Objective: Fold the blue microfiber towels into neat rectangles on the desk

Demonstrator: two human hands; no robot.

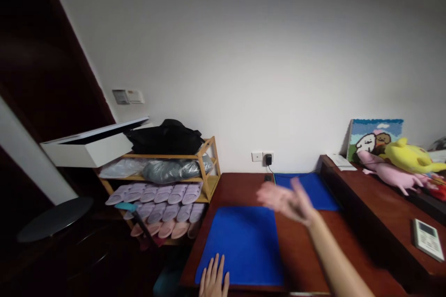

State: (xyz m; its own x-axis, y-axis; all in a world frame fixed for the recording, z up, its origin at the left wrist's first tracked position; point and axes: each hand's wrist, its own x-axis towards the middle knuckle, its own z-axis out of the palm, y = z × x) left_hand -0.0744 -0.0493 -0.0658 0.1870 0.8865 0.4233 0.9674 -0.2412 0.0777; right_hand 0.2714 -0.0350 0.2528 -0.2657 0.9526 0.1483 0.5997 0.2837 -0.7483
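My left hand (213, 279) lies flat with fingers stretched on the near left corner of a blue mat (245, 246). Above the brown table (296, 243), my right hand (287, 202) is raised, blurred by motion, with its thumb apart from the fingers and nothing visible in it. Behind that hand, a second blue mat (320, 195) rests at the table's far right, partly covered by the hand. A small black object (267, 178) sits by the wall at the table's back edge.
To the left stands a wooden rack (209, 185) with rows of slippers (163, 193), a black bag (167, 138) and a white box (87, 151). A black plug (268, 159) is in the wall. On the raised right ledge are plush toys (407, 155) and a white remote (428, 239).
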